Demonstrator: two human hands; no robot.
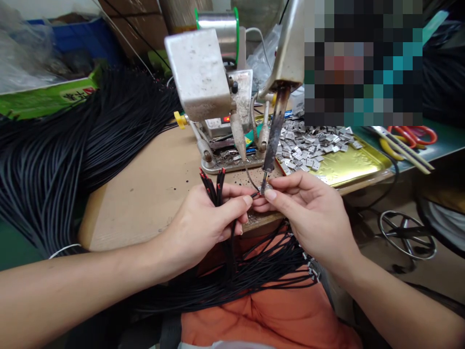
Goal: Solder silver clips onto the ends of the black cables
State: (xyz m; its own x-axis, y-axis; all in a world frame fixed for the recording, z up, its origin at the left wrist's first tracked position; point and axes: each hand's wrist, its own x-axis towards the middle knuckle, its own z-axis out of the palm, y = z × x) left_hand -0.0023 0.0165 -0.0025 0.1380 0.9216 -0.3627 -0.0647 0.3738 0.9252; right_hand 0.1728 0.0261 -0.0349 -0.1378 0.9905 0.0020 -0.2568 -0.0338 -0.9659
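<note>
My left hand (pixel 207 220) is closed round a bunch of thin black wires (pixel 217 186) with red stripped ends, and its thumb and forefinger pinch one wire end. My right hand (pixel 308 208) pinches a small metal piece (pixel 267 188) against that wire end. Both meet right under the tip of the soldering iron (pixel 274 131), which hangs from a metal soldering machine (pixel 214 82). More black wires (pixel 254 271) drape over my lap.
A gold tray (pixel 348 167) with several small metal pieces lies to the right. Behind it lie red-handled scissors (pixel 414 134) and yellow pliers (pixel 390 148). A big heap of black wires (pixel 72 145) covers the left of the bench. A solder spool (pixel 221 26) sits behind the machine.
</note>
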